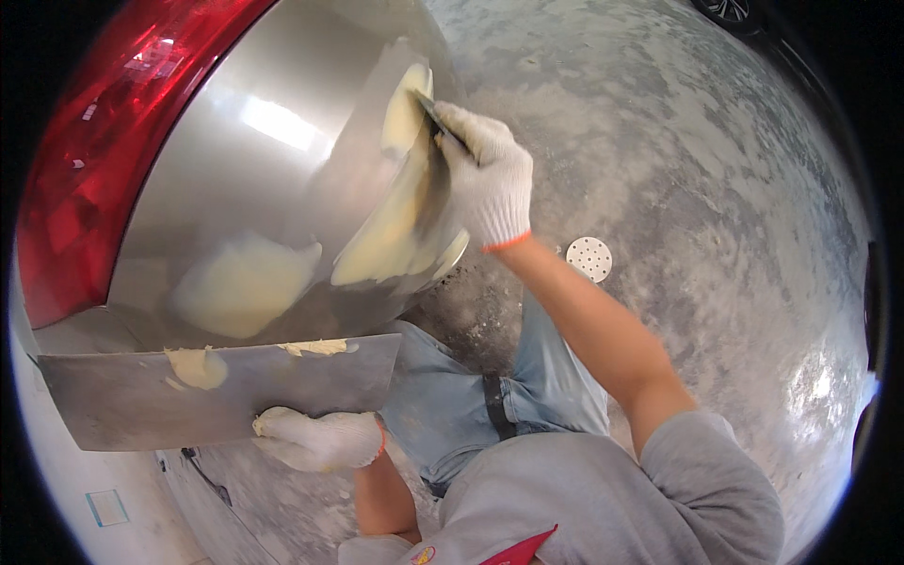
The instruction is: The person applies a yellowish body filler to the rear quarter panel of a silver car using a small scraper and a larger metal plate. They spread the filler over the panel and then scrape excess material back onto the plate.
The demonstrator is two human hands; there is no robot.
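My right hand (488, 174), in a white knit glove with an orange cuff, is closed on a thin dark putty spreader (435, 115). The spreader's edge touches pale yellow body filler (405, 111) on the silver car bumper (250, 141). Other filler patches lie lower on the panel, a broad one (247, 284) at left and a long one (384, 247) under my right hand. My left hand (315, 438), gloved too, grips the bottom edge of a wide grey metal sheet (226, 391). Dabs of filler (200, 367) sit along its upper edge.
A red tail light (104, 141) borders the panel at far left. On the mottled concrete floor (678, 207) lies a round white sanding disc (589, 259) with holes. Another car's wheel (730, 9) shows at the top right. A pale wall (85, 452) stands at lower left.
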